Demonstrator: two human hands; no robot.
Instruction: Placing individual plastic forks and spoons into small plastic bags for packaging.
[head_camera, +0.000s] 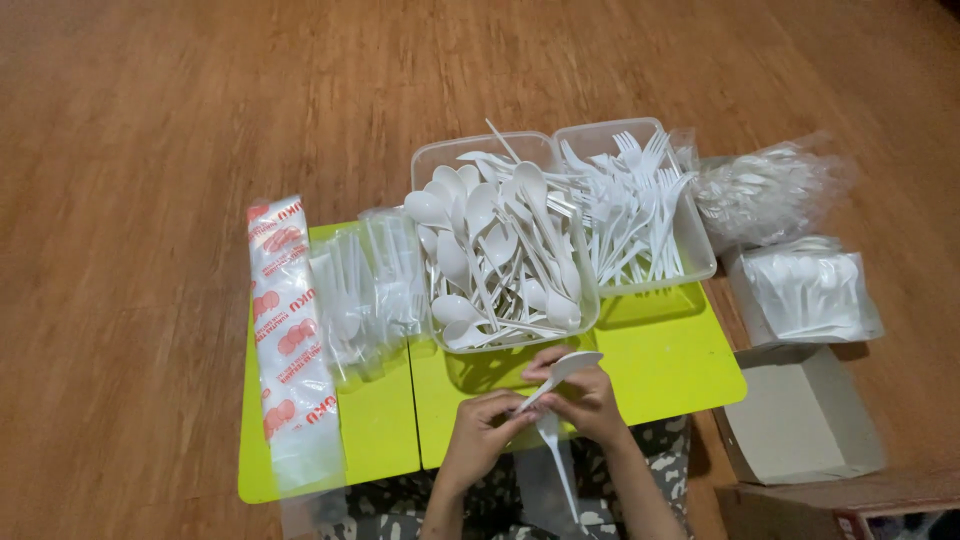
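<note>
1. I see a white plastic spoon pinched between both hands, low over the near edge of the lime-green table — smooth, glossy, with an oval bowl pointing up and right.
2. My left hand presses its fingertips together on the handle end; my right hand closes thumb and fingers around the middle. A thin clear sleeve hangs below them, apparently with white cutlery inside.
3. Just beyond, a clear tub holds loose spoons; beside it a second tub holds forks — all thin, rigid white plastic.
4. Left lies a long crinkly printed packet; right, a grey cardboard box.
</note>
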